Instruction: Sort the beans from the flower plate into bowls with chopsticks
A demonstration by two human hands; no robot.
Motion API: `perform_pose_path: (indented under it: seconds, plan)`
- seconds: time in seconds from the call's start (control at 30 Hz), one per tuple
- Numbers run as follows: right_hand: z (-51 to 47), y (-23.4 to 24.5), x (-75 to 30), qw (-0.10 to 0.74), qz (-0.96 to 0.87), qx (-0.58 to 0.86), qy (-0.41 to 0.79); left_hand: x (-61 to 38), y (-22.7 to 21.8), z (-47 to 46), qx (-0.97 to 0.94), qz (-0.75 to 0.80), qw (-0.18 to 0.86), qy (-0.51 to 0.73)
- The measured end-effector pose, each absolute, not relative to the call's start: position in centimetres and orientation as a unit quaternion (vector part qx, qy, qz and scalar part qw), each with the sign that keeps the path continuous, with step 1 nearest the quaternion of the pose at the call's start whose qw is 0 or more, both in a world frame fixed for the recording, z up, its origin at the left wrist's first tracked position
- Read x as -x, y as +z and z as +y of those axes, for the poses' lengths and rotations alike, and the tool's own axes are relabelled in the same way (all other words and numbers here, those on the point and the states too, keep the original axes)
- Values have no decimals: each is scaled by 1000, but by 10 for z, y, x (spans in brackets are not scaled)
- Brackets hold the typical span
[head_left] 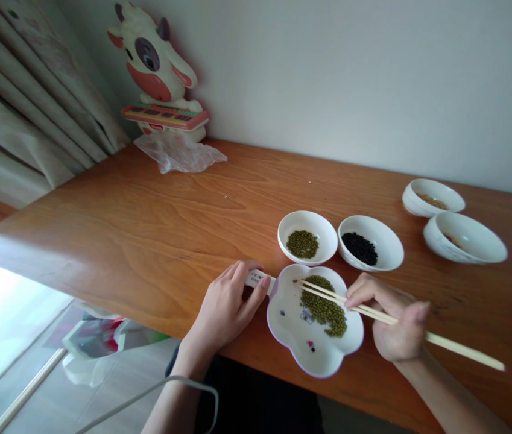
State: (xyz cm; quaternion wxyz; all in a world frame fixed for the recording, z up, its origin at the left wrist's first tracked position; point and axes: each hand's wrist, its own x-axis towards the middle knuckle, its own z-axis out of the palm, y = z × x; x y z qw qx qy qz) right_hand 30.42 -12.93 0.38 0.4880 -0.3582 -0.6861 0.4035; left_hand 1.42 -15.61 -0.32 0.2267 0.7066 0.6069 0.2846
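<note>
Gripping a pair of slim, pale chopsticks (368, 310), the right hand (391, 313) is curling its fingers around the smooth sticks, whose long ends are slanting out past the wrist side. The left hand (222, 307) is pinching a small white piece with dark printing (256, 279) between thumb and fingers, right at the edge of the plate (285, 328). This plate is sitting between the two hands, glossy and white, with a scalloped, flower-like outline, a thin purple rim and little printed pictures. On it, small, round green beans (321, 307) are lying in a loose, grainy heap, just to the left of the right hand's fingertips and to the right of the left hand. The chopstick tips are reaching over the heap toward its upper left edge.

Just beyond the plate, a round white bowl (328, 229) is holding more green beans, and a second bowl (391, 244) beside it is holding matte black beans (359, 248). Farther right, two more bowls (412, 199) are standing close together, with some yellowish and brownish bits inside. All are resting on the grained wooden table (169, 229). At the far left corner, a crinkled clear plastic bag (183, 154) is lying before a cow-shaped toy keyboard (156, 66).
</note>
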Motion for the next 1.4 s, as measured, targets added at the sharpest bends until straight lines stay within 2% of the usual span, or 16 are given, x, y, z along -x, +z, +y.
perform_pose_path:
  seconds: [0.4, 1.17, 1.4]
  plan:
    - [-128, -2, -310, 457, -727, 341, 381, -15, -2, -157, -707, 606, 227, 283]
    - [-125, -11, -312, 499, -691, 359, 381, -15, -2, -157, -708, 606, 225, 284]
    - [-122, -10, -318, 447, -719, 374, 379, -15, -2, -157, -709, 606, 220, 287]
